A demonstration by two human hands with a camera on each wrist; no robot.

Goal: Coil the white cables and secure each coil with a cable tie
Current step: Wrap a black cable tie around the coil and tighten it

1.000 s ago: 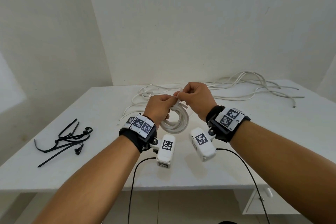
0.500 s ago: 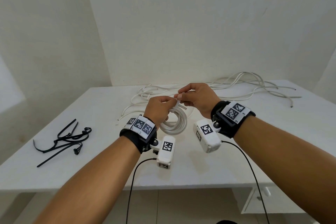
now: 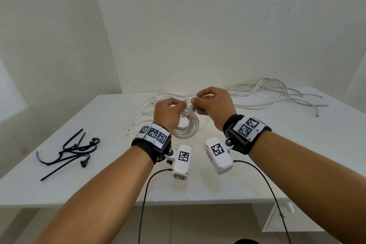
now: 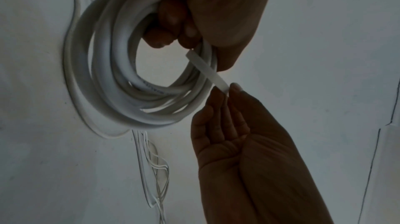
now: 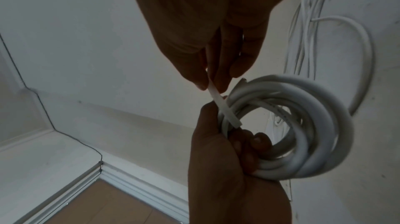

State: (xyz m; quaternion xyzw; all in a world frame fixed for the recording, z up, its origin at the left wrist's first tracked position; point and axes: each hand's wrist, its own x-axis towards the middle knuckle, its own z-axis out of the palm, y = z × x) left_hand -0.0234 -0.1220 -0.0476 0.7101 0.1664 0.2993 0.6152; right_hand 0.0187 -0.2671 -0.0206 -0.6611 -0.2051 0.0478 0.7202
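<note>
Above the table's middle, my left hand (image 3: 174, 108) grips a coil of white cable (image 3: 188, 130) by its top, fingers curled through the loops (image 4: 168, 27). My right hand (image 3: 196, 103) is close beside it. Its thumb and fingers pinch a flat white strip (image 4: 207, 70) that has a square-cut end. The strip runs from the right fingertips (image 5: 205, 84) down to the coil (image 5: 314, 125) by the left hand (image 5: 216, 159). I cannot tell whether the strip is the cable's own end. The coil (image 4: 103, 82) hangs just above the tabletop.
A bundle of black cable ties (image 3: 75, 150) lies at the table's left. Loose white cables (image 3: 267, 95) sprawl across the back right, and more (image 3: 152, 105) lie behind the coil. The white table (image 3: 297, 154) stands against a wall corner. A white drawer unit (image 3: 287, 220) sits below right.
The right hand has turned and brought the strip from pointing up down against the coil. The left hand keeps its grip in nearly the same place.
</note>
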